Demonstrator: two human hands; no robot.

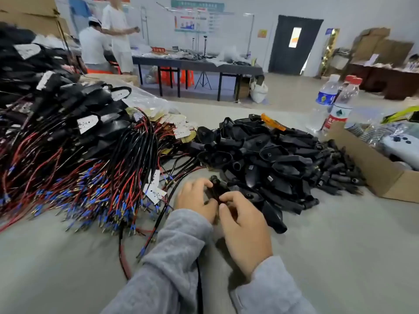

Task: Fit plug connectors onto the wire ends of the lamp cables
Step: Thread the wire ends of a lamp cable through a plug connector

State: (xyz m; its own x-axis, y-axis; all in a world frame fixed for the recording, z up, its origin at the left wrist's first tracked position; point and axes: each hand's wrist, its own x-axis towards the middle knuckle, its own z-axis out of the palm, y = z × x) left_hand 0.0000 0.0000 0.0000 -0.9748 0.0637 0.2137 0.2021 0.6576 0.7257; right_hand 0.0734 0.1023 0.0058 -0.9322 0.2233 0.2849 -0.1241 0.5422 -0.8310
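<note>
Both hands meet at near centre: left hand (196, 198) and right hand (243, 225) curl round a small black part (216, 189); whether it's a plug connector or a lamp housing is unclear, fingers cover most of it. Grey table (317, 245) under them. Left: tangle of red/black lamp cables (90, 173) with blue-tipped ends. Right: heap of black housings (272, 159), cardboard box (371, 168), water bottles (333, 103). Far: work tables, two people, dark door (294, 44). Box cut off at the frame edge.

Pale walls, a dark door (294, 44), a long dark table (197, 63), possibly posters (197, 17) above.
</note>
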